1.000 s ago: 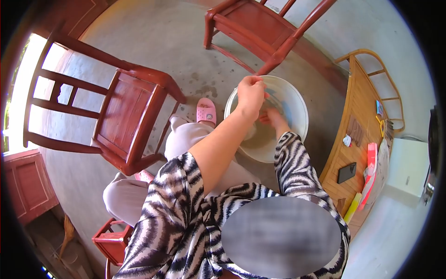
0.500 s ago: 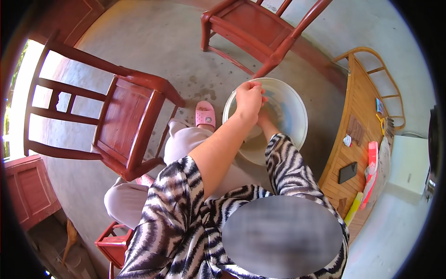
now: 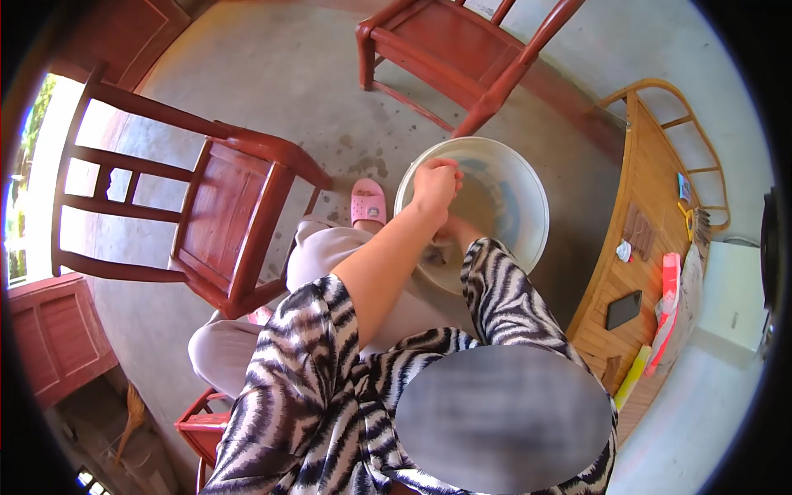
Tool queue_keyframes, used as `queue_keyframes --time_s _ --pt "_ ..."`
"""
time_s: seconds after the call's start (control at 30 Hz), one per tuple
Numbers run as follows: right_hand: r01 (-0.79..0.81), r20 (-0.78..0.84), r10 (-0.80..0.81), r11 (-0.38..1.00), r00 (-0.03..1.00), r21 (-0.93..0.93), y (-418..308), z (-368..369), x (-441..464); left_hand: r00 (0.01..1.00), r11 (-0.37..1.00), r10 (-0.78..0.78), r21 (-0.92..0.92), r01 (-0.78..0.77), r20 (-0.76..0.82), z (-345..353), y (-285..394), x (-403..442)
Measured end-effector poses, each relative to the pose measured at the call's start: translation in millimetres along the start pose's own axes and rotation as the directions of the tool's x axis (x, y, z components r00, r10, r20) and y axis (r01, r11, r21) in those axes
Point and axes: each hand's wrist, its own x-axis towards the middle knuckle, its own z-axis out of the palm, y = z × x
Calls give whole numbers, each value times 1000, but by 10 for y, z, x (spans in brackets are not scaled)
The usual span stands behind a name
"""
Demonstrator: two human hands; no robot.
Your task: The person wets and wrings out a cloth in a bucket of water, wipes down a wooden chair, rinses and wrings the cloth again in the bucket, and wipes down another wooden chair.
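Note:
A white basin (image 3: 528,177) of cloudy water stands on the floor between my knees and a red chair. Over its near left side my left hand (image 3: 437,186) is closed, fingers curled; whatever they might hold does not show. Just below that wrist is my right hand (image 3: 459,230), close against it, its fingers hidden behind my left forearm. A small dark greyish thing (image 3: 435,254), perhaps wet cloth, shows in the basin under my right hand; I cannot tell whether that hand grips it.
Red wooden chairs stand at the left (image 3: 223,202) and beyond the basin (image 3: 445,54). A pink slipper (image 3: 368,202) is on a foot beside the basin. At right, a wooden bench (image 3: 615,351) bears a phone (image 3: 624,309), yellow-handled scissors (image 3: 684,214) and packets. Dark wet spots mark the floor.
My left hand has moved slightly down and left, toward me. My right hand has drawn back closer under my left wrist, and the dark greyish thing shows more below it.

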Motion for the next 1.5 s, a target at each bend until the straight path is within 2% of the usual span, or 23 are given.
queue_keyframes --time_s 0.13,0.17,0.23,0.27,0.3,0.33,0.37,0.43,0.47,0.53,0.67,0.73,0.77,0.83,0.97,1.03,1.07,1.13,1.17,1.23,1.37,1.43,1.5 --pt "156 -240 -178 982 954 -109 89 70 40 999 1000 -3 5 3 33 65 -26 -1" --pt "154 -245 -176 982 953 -107 27 -54 20 999 1000 -1 8 1 38 62 -28 9" --pt "74 66 -54 937 996 -342 -193 -436 -106 1000 1000 11 15 -11 11 31 -58 58" --pt "71 63 -53 936 997 -344 -177 -482 -134 1000 1000 11 13 -12 15 19 -82 86" --pt "-70 231 61 997 971 29 -153 -514 -187 1000 999 13 31 -13 2 5 -108 111" --pt "-264 419 95 893 903 366 -157 -531 -225 1000 999 18 48 -17 -13 -20 -123 138" --pt "-261 418 94 895 903 362 -242 -608 -314 1000 999 21 44 -20 -13 -41 -158 185" --pt "-341 351 145 724 925 600 -566 -885 -573 999 995 18 101 -15 -33 -87 -239 299" --pt "-336 350 140 730 926 595 -677 -966 -619 999 995 25 94 -22 -37 -122 -275 355" --pt "-266 346 -34 569 938 778 -843 -1139 -708 995 989 49 145 -36 -89 -135 -348 437" --pt "-257 377 -180 471 909 844 -1142 -1463 -961 958 986 140 127 -111 -250 -55 -411 478" --pt "-253 334 -274 292 902 922 -1331 -1509 -1122 975 979 -150 115 171 -166 -139 -335 412" --pt "-249 333 -277 299 901 921 -1407 -1567 -1239 976 980 -145 109 164 -165 -95 -375 419" --pt "-91 129 -263 150 956 985 -1581 -1612 -1425 933 979 -198 -21 201 -299 -63 -483 492" --pt "28 16 -235 182 972 983 -1771 -1517 -1514 970 984 -181 -31 178 -160 -196 -457 451" --pt "257 -228 -119 531 966 808 -1845 -1502 -1525 964 988 -55 -154 15 -261 -200 -587 600" --pt "259 -230 -121 531 966 807 -1869 -1494 -1537 964 988 -53 -154 13 -260 -197 -537 547" --pt "382 -469 -130 780 874 495 -1927 -1487 -1564 950 995 -49 -96 20 -310 -202 -368 387" --pt "384 -471 -134 784 872 488 -2020 -1453 -1582 951 994 -49 -103 18 -305 -266 -332 395" --pt "496 -590 -313 851 744 174 -2164 -1454 -1742 938 1000 -12 -17 6 -345 -293 -315 386" --pt "575 -505 -435 803 745 157 -2387 -1432 -1966 929 998 43 -33 -59 -368 -288 -429 526" --pt "593 -502 -477 800 721 92 -2354 -1408 -1920 973 979 -91 -200 48 -214 -328 -487 628" --pt "612 -496 -520 791 696 29 -2244 -1391 -1778 988 962 -68 -271 28 -141 -240 -541 598"
